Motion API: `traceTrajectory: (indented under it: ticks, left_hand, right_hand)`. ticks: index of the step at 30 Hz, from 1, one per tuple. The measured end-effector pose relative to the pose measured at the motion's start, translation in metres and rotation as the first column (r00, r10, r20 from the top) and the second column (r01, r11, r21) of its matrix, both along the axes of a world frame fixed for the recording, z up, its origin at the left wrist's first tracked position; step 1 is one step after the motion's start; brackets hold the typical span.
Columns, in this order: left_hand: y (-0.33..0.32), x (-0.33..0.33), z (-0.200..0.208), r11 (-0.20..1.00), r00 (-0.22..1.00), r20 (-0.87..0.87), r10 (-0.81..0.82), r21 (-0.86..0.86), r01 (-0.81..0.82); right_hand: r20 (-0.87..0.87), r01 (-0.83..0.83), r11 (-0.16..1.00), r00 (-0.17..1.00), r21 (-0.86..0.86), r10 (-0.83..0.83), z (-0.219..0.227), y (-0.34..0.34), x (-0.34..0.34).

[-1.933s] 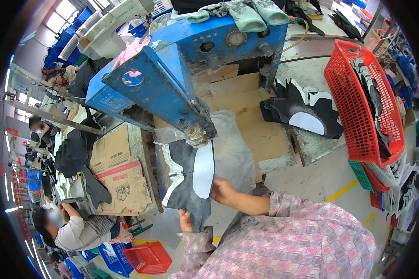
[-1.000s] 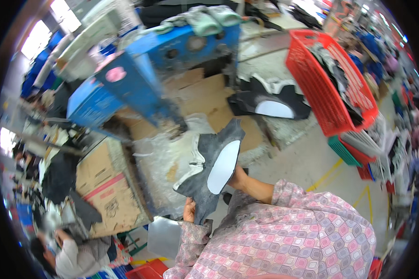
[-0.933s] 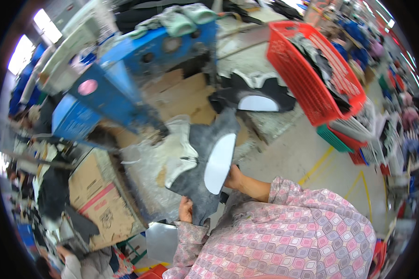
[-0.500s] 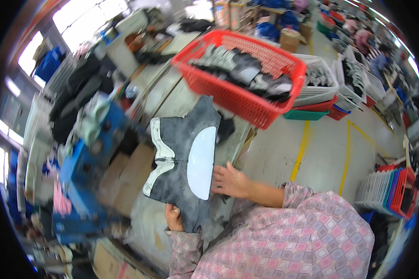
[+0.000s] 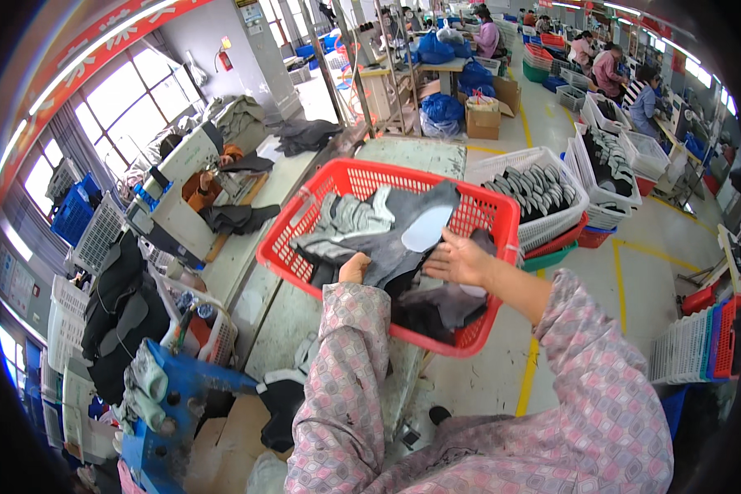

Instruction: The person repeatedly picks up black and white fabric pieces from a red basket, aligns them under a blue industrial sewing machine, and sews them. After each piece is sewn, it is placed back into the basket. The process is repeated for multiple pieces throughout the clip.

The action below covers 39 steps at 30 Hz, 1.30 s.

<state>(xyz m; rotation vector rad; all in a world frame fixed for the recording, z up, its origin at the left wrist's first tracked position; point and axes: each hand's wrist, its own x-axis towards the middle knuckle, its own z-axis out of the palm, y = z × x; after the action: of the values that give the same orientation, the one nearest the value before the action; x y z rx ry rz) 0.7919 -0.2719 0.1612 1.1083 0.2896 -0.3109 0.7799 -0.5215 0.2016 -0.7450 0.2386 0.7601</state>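
My left hand [image 5: 355, 269] is closed on the near edge of a dark grey shoe-upper piece [image 5: 393, 253], thumb on top. The piece is held over a red plastic basket [image 5: 379, 171] and bears a white half-moon patch [image 5: 426, 229] towards its right side. My right hand [image 5: 463, 258] is beside that patch, its fingers stretched out and apart at the piece's right edge. Beneath both hands, more grey and black pieces [image 5: 440, 309] fill the basket, some with pale trim [image 5: 346, 216] at the left.
The basket rests on a long worn worktable [image 5: 284, 325]. White baskets [image 5: 580, 185] of cut pieces stand beyond it to the right. A blue machine [image 5: 160, 412] is at lower left, and a sewing machine [image 5: 181, 177] stands farther back. Co-workers [image 5: 609, 72] sit at far right.
Both hands have moved forward, carrying the grey piece from above the table to over the red basket. The view has shifted, and the basket now appears nearer.
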Motion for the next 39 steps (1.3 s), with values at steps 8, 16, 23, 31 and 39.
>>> traceTrajectory:
  ticks: [8,16,23,31,39]
  left_hand:
    - [0.019,0.008,-0.057,0.734,0.926,0.377,-0.027,0.636,-0.238]
    - [-0.010,-0.027,0.010,0.596,0.922,-0.290,0.256,-0.704,-0.386]
    - [0.077,-0.252,0.016,0.782,0.792,0.185,0.581,-0.396,-0.481]
    - [0.117,-0.422,-0.131,0.109,0.101,-0.047,0.994,0.246,-0.963]
    - [0.080,-0.362,-0.133,0.249,0.295,0.294,0.909,0.184,-0.951]
  right_hand:
    - [0.398,-0.286,0.957,0.883,0.038,0.248,0.012,0.002,-0.082]
    - [0.472,-0.139,0.990,0.873,-0.007,0.125,0.018,0.073,-0.134]
    - [0.476,-0.270,0.924,0.796,-0.272,0.373,-0.070,0.096,-0.182]
    - [0.641,0.351,0.537,0.393,-0.767,0.659,-0.162,0.208,-0.142]
    - [0.808,0.344,0.749,0.413,-0.566,0.421,-0.162,0.194,-0.169]
